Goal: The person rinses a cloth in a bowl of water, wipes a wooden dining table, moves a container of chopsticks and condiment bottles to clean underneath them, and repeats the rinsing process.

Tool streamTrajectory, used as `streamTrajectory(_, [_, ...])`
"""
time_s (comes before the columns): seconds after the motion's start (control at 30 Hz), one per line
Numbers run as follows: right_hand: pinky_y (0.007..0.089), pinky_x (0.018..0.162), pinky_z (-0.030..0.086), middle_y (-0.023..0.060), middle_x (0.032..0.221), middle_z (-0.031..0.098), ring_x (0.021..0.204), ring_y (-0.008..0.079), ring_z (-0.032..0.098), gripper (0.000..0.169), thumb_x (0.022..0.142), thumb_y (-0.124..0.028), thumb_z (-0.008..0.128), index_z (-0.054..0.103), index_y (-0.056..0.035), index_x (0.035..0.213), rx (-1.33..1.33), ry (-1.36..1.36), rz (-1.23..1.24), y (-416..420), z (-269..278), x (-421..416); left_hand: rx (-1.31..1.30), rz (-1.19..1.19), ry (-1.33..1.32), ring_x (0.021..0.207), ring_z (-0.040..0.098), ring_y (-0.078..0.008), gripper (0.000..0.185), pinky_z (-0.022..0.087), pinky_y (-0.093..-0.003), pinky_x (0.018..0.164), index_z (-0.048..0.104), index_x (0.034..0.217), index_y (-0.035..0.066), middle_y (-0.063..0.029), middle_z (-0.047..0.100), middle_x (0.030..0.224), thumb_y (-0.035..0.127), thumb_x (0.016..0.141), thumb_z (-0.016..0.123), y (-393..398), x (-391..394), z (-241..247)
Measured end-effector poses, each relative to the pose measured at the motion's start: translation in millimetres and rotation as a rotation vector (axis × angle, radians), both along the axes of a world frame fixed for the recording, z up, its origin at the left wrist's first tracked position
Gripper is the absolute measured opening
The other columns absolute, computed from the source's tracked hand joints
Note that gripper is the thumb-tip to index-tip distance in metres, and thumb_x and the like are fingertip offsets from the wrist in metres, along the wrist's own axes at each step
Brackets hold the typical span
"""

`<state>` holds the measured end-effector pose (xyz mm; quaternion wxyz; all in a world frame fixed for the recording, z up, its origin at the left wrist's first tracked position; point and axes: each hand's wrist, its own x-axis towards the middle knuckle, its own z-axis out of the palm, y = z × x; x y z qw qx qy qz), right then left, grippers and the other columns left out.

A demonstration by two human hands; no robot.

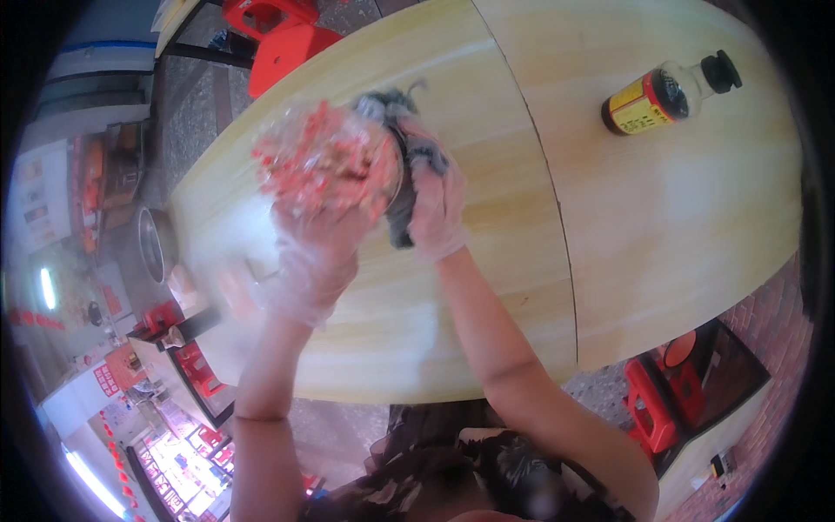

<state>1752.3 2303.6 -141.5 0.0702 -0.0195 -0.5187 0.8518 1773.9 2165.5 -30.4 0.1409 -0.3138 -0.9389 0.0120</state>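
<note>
In front of me, over the wooden-patterned table [483,326], is a blurred round container [326,160] with red, pink and whitish pieces. Shiny highlights suggest clear plastic, but motion blur hides what the pieces are. My left hand [319,254], in a clear disposable glove, grips its near side. My right hand [440,202], gloved the same way, holds a dark grey cloth [401,218] against the container's right side. Part of the cloth is bunched under the fingers and a loose end sticks out beyond the hand.
At the far right stands a dark sauce bottle [646,101] with a black cap and yellow-and-red label. A metal bowl [156,245] is by the left table edge, near a blurred pinkish item [235,287]. Red plastic stools [293,62] surround the table. A seam [554,189] crosses the tabletop.
</note>
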Motion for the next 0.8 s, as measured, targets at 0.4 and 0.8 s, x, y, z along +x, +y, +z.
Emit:
streamTrajectory(0.4, [0.0322,0.094,0.045,0.0138,0.105,0.069,0.103,0.0257,0.064,0.035,0.091,-0.015,0.044,0.065,-0.0034,0.116,-0.123,-0.131,0.316,-38.0,5.0,7.1,-0.088,-0.142,-0.773,0.108,0.060,-0.0297,0.045,0.048,-0.0413,0.094,0.060,0.122,0.009,-0.0092,0.062,0.119,0.024,0.081,0.070,-117.5,-7.0,22.9])
streamTrajectory(0.8, [0.0423,0.085,0.047,0.0206,0.102,0.066,0.095,0.0387,0.062,0.035,0.088,-0.023,0.044,0.068,-0.0103,0.110,0.417,0.188,0.606,-71.5,-16.1,15.8,-0.073,-0.557,-1.132,0.113,0.057,-0.0308,0.043,0.047,-0.0439,0.097,0.058,0.123,0.007,-0.0113,0.059,0.124,0.028,0.086,0.063,-158.5,-38.2,23.0])
